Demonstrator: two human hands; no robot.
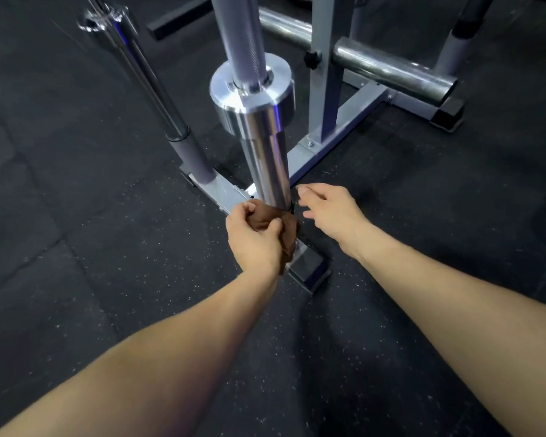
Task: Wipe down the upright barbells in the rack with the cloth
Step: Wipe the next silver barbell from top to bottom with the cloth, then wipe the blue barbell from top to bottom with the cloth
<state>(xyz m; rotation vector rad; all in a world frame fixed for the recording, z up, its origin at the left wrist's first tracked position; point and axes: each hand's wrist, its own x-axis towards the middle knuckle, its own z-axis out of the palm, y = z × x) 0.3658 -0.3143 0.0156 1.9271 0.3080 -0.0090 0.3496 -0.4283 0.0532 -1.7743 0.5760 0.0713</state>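
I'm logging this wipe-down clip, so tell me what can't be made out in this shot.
- Head view: the bottom of the near barbell, hidden by the brown cloth and the left hand.
- Both barbell tops, including the left barbell, cut off by the top edge.
- The right hand fingertips, turned away beside the sleeve.

Your left hand (253, 239) holds the cloth (276, 220) against the foot of the near barbell (267, 149), upright in the rack (323, 146); your right hand (330, 209) hovers just right of it, a second barbell (142, 80) standing to the left.
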